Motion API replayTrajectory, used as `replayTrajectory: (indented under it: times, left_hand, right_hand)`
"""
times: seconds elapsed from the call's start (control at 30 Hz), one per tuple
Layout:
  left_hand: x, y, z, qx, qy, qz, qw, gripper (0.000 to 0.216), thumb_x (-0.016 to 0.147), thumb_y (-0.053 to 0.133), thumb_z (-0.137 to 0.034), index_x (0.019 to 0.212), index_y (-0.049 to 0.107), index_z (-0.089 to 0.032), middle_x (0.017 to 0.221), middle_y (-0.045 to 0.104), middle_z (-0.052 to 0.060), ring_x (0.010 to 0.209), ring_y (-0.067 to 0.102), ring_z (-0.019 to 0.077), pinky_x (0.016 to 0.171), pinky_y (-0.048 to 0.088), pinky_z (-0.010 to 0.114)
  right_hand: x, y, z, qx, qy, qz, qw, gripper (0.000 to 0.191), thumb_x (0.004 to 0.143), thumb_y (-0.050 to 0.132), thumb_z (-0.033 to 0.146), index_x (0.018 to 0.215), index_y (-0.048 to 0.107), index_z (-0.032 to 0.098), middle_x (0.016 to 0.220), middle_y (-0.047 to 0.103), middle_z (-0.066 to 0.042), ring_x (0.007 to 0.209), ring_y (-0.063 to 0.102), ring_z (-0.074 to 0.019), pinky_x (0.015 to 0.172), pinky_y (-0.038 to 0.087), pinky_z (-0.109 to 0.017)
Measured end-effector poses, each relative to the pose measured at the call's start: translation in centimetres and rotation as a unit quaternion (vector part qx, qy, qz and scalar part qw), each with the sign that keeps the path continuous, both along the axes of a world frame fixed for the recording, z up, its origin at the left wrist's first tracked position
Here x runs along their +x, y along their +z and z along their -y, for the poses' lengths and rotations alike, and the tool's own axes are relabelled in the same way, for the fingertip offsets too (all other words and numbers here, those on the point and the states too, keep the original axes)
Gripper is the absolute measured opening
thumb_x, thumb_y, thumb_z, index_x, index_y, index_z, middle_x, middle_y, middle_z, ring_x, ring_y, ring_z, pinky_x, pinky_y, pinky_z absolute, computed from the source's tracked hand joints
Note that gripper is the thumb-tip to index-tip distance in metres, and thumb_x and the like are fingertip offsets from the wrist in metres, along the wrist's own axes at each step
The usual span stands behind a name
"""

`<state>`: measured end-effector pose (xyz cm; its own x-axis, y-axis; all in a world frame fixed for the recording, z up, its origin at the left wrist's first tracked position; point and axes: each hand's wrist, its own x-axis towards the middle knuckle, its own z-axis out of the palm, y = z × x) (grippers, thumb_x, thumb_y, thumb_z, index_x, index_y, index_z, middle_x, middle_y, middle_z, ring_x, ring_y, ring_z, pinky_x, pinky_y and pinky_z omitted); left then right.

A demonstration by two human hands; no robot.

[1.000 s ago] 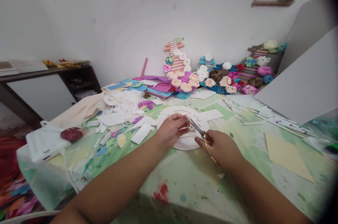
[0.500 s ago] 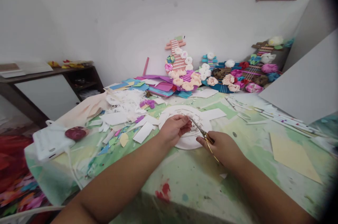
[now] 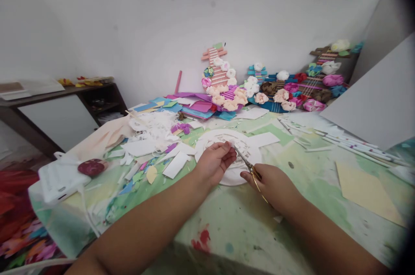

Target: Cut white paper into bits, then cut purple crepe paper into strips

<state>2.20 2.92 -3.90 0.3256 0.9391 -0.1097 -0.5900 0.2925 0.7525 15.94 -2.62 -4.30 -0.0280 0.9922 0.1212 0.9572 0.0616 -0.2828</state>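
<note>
Over a white round plate (image 3: 202, 136) that holds small white paper bits, both hands work close together. My right hand (image 3: 275, 184) is wrapped round gold-handled scissors (image 3: 254, 173), their blades pointing up and left to the fingers of the other hand. My left hand (image 3: 215, 160) is closed in a pinch, thumb against forefinger, at the blade tips. Whatever lies in that pinch is too small to make out. A white paper strip (image 3: 264, 139) rests at the plate's right edge, and cut white card (image 3: 177, 164) lies to its left.
Paper scraps and tangled white string (image 3: 155, 126) cover the table's left side, near a white power box (image 3: 60, 180). Craft pieces with paper flowers (image 3: 227, 80) lean on the wall. White rods (image 3: 353, 147) and a yellow sheet (image 3: 369, 193) lie at right.
The view has shifted very slightly. Both hands stay over the plate in nearly the same pose, the scissors still at the left fingertips.
</note>
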Motion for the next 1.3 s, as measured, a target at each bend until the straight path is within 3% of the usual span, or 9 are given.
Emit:
replayTrajectory:
  times: [0.27,1.0,1.2,1.3]
  left_hand:
    - [-0.2,0.3,0.1,0.005,-0.013,-0.002,1.000,0.012,0.064,0.059,-0.020,0.064,0.049,-0.012,0.057,0.055,0.000,0.056,0.053,0.0056,0.061,0.044,0.018]
    - [0.2,0.1,0.2,0.021,0.039,-0.026,0.999,0.011,0.062,0.059,-0.018,0.066,0.052,-0.011,0.058,0.053,0.001,0.055,0.051,0.0056,0.060,0.043,0.019]
    - [-0.1,0.0,-0.4,0.003,0.055,-0.047,0.997,0.013,0.062,0.058,-0.022,0.064,0.050,-0.012,0.055,0.050,-0.001,0.052,0.049,0.0054,0.052,0.042,0.018]
    - [0.0,0.0,-0.2,0.025,0.018,-0.064,0.997,0.014,0.062,0.058,-0.023,0.065,0.050,-0.011,0.055,0.050,0.000,0.052,0.049,0.0060,0.054,0.043,0.020]
  right_hand:
    - [-0.2,0.2,0.0,-0.004,0.004,0.010,1.000,0.039,0.072,0.032,0.050,0.051,0.039,0.019,0.050,0.048,-0.001,0.046,0.038,-0.0106,0.044,0.021,-0.021]
    - [-0.9,-0.5,0.1,0.019,-0.008,0.033,0.999,0.042,0.074,0.027,0.051,0.052,0.044,0.018,0.052,0.052,-0.004,0.048,0.042,-0.0126,0.045,0.022,-0.023]
    - [0.2,-0.2,-0.4,-0.016,-0.038,-0.117,0.992,0.043,0.069,0.032,0.055,0.046,0.037,0.018,0.045,0.045,0.000,0.044,0.039,-0.0105,0.044,0.025,-0.022]
    - [0.1,0.7,-1.0,-0.026,-0.072,-0.283,0.956,0.036,0.067,0.039,0.051,0.051,0.038,0.018,0.042,0.042,0.003,0.041,0.039,-0.0095,0.044,0.029,-0.022]
